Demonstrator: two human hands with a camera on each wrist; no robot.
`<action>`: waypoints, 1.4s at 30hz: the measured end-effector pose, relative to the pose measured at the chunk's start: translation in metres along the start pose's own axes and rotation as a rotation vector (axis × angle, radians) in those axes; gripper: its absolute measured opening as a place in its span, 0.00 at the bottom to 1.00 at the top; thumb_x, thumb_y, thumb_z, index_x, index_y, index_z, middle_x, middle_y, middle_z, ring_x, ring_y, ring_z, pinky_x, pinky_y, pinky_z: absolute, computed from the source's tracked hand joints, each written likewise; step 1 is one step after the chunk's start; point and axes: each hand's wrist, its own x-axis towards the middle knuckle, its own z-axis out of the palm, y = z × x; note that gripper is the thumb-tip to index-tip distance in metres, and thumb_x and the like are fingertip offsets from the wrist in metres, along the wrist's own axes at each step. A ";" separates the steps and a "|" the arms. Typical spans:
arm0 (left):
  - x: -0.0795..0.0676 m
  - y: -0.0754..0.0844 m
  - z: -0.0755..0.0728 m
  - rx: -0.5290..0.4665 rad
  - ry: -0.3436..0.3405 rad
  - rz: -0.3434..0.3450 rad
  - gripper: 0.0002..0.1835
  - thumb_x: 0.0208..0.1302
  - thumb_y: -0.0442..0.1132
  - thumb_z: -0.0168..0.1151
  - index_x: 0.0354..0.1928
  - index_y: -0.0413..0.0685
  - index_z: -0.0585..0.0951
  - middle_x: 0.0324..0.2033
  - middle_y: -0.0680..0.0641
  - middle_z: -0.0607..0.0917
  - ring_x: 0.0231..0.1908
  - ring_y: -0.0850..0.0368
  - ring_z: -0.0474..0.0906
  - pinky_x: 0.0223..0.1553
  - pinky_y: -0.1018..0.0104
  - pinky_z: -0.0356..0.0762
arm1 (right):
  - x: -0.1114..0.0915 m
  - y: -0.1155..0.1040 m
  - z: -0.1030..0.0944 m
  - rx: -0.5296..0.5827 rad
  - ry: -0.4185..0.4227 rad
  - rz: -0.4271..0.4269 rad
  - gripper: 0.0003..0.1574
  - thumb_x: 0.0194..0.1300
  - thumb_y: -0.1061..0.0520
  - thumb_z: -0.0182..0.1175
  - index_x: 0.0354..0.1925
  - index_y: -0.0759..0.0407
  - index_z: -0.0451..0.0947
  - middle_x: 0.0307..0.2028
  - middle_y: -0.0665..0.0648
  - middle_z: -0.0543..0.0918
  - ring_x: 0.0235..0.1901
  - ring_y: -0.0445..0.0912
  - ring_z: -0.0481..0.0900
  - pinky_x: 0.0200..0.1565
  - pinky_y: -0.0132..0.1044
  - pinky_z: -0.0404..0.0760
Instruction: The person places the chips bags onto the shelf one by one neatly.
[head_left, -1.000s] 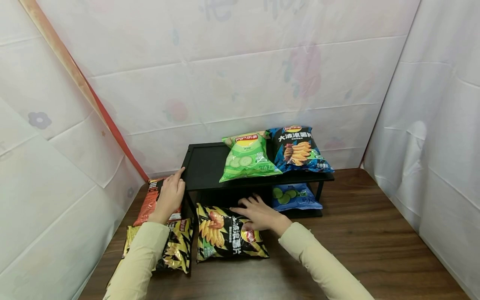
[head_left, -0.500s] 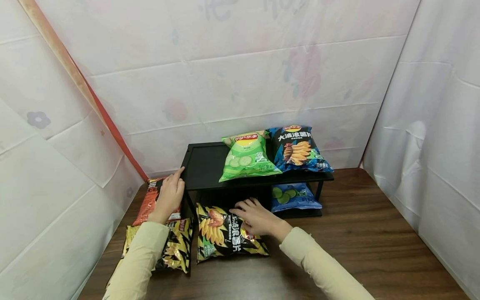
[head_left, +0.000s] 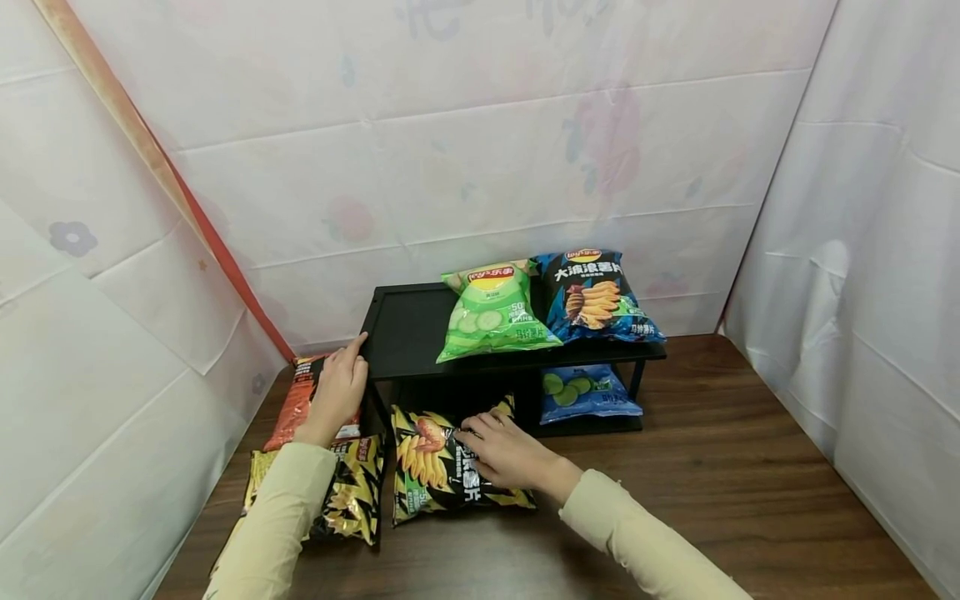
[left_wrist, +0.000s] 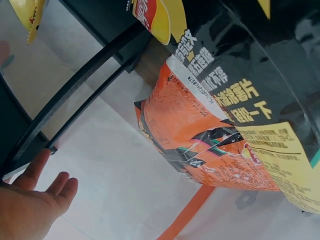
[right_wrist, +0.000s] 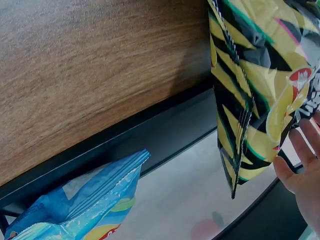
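Note:
My left hand (head_left: 339, 390) touches the left end of the black two-tier rack (head_left: 405, 321), its index finger reaching along the upper tier's edge. In the left wrist view the fingers (left_wrist: 35, 167) look extended and hold nothing. A black and yellow bag of potato chips (head_left: 423, 467) leans at the front left of the rack's lower tier. Over its right half lies my right hand (head_left: 504, 450), fingers spread on the front of the bag. The right wrist view shows the fingertips (right_wrist: 282, 167) against the bag's face, not wrapped round it.
A green chip bag (head_left: 491, 317) and a dark blue one (head_left: 596, 300) lie on the upper tier. Below sits a blue chip bag (head_left: 588, 393). Left of the rack are a red-orange bag (head_left: 296, 404) and another black-yellow bag (head_left: 356, 492) on the wooden table (head_left: 712, 458).
My right hand has slid slightly down and left across the chip bag, uncovering its upper right corner. The bag stays almost in place; my left hand has hardly moved.

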 end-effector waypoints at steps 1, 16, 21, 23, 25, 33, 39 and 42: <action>0.000 0.000 0.000 -0.002 0.000 0.000 0.28 0.71 0.48 0.26 0.70 0.51 0.54 0.65 0.35 0.61 0.64 0.32 0.52 0.60 0.34 0.49 | 0.000 -0.001 0.000 0.009 -0.002 0.002 0.29 0.65 0.47 0.53 0.63 0.51 0.65 0.60 0.53 0.67 0.59 0.47 0.66 0.56 0.48 0.72; 0.001 0.002 -0.001 0.003 0.005 0.001 0.28 0.71 0.47 0.26 0.70 0.50 0.55 0.65 0.34 0.62 0.64 0.32 0.53 0.60 0.34 0.50 | 0.001 -0.008 0.002 0.081 -0.120 0.053 0.38 0.66 0.34 0.41 0.68 0.49 0.56 0.67 0.56 0.59 0.65 0.50 0.61 0.64 0.53 0.60; 0.001 0.002 -0.001 0.002 0.002 -0.003 0.28 0.71 0.48 0.25 0.70 0.50 0.55 0.65 0.34 0.62 0.64 0.32 0.53 0.60 0.34 0.50 | 0.002 -0.011 0.007 0.079 -0.138 0.060 0.42 0.64 0.31 0.40 0.69 0.49 0.53 0.69 0.58 0.56 0.66 0.51 0.60 0.64 0.55 0.59; 0.001 0.002 -0.001 0.002 0.003 -0.003 0.28 0.71 0.48 0.25 0.70 0.50 0.55 0.64 0.34 0.62 0.63 0.32 0.53 0.60 0.34 0.51 | 0.003 -0.013 0.008 0.066 -0.145 0.066 0.44 0.64 0.30 0.40 0.70 0.49 0.52 0.69 0.58 0.55 0.66 0.52 0.59 0.64 0.55 0.60; 0.001 0.002 -0.001 0.001 0.003 -0.003 0.28 0.71 0.48 0.25 0.70 0.51 0.55 0.64 0.34 0.62 0.63 0.32 0.53 0.60 0.34 0.50 | 0.003 -0.015 0.009 0.047 -0.154 0.070 0.45 0.63 0.29 0.40 0.70 0.50 0.51 0.69 0.58 0.56 0.66 0.52 0.59 0.64 0.55 0.60; 0.000 0.001 0.000 0.001 -0.004 -0.006 0.27 0.71 0.47 0.26 0.70 0.51 0.54 0.65 0.35 0.62 0.64 0.32 0.53 0.60 0.34 0.50 | 0.003 -0.021 0.014 -0.064 -0.155 0.076 0.53 0.57 0.24 0.43 0.71 0.51 0.48 0.68 0.57 0.59 0.66 0.51 0.60 0.63 0.53 0.61; 0.000 0.000 0.000 -0.001 -0.009 -0.012 0.28 0.71 0.48 0.25 0.71 0.52 0.54 0.65 0.35 0.61 0.64 0.33 0.52 0.60 0.34 0.49 | 0.003 -0.027 0.021 -0.146 -0.104 0.075 0.61 0.48 0.26 0.57 0.71 0.50 0.47 0.68 0.60 0.57 0.63 0.54 0.64 0.60 0.55 0.66; 0.000 0.000 0.000 0.001 -0.009 -0.017 0.28 0.71 0.48 0.25 0.71 0.52 0.54 0.65 0.35 0.61 0.64 0.33 0.52 0.60 0.34 0.49 | 0.004 -0.031 0.026 -0.197 -0.090 0.083 0.63 0.46 0.27 0.60 0.71 0.50 0.46 0.68 0.60 0.56 0.62 0.55 0.64 0.58 0.55 0.67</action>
